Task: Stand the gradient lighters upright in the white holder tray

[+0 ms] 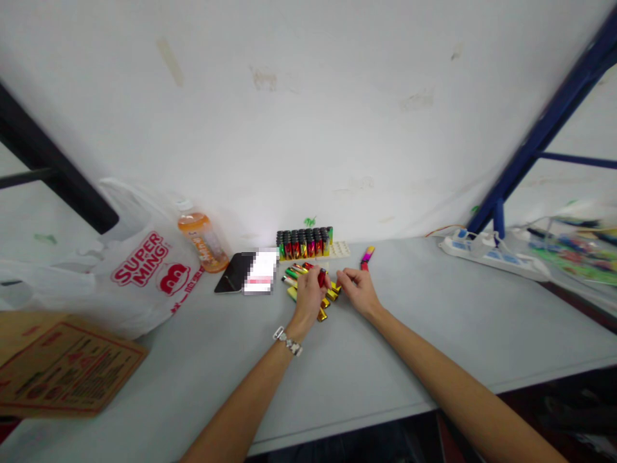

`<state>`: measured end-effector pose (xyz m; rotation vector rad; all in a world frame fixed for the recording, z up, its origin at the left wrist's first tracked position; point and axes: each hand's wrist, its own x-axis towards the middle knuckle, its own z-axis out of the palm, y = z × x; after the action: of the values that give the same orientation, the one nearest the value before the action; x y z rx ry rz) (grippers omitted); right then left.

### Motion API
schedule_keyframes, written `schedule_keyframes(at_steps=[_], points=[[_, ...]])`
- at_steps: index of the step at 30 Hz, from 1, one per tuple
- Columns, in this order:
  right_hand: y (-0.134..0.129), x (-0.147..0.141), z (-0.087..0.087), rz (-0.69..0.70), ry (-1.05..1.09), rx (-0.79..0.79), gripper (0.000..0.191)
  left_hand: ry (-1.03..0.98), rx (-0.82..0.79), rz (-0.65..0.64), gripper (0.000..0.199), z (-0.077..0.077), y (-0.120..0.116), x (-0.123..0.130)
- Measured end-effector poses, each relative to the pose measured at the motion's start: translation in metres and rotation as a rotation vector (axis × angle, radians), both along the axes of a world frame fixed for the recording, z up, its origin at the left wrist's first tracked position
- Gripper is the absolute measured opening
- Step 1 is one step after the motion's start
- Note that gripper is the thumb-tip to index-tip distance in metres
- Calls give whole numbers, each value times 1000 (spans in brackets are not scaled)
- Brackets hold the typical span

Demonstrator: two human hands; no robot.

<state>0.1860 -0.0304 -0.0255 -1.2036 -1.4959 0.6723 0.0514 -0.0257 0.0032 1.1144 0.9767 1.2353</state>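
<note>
My left hand, with a metal bracelet at the wrist, is closed around a red lighter held upright over the table. Just to its right, my right hand has its fingers curled with the tips together; whatever they hold is too small to make out. Under and around my left hand lies a loose heap of colourful lighters, partly covered by it. Beyond it, rows of upright lighters with black tops stand in a pale holder, whose right end shows bare sockets. A purple and yellow lighter lies just beyond my right hand.
Left of the heap lies a phone with a lit, blurred screen. Farther left are an orange drink bottle, a white plastic bag and a cardboard box. At right sits a power strip beside blue shelf posts.
</note>
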Motion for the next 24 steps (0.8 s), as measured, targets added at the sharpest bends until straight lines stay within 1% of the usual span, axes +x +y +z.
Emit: schedule_keyframes(at_steps=[4, 7, 9, 17, 20, 24], points=[[0, 0, 0, 6, 2, -2, 48, 14, 10, -37, 56, -2, 0, -1], [1, -1, -1, 9, 8, -13, 48, -21, -25, -80, 63, -1, -1, -3], [1, -1, -1, 11, 6, -16, 49, -45, -48, -89, 65, 0, -2, -4], [0, -1, 0, 15, 4, -18, 48, 44, 14, 14, 49, 4, -3, 0], [1, -1, 0, 16, -2, -17, 48, 44, 37, 24, 42, 4, -4, 0], [2, -1, -2, 18, -3, -21, 46, 29, 16, 10, 42, 5, -4, 0]])
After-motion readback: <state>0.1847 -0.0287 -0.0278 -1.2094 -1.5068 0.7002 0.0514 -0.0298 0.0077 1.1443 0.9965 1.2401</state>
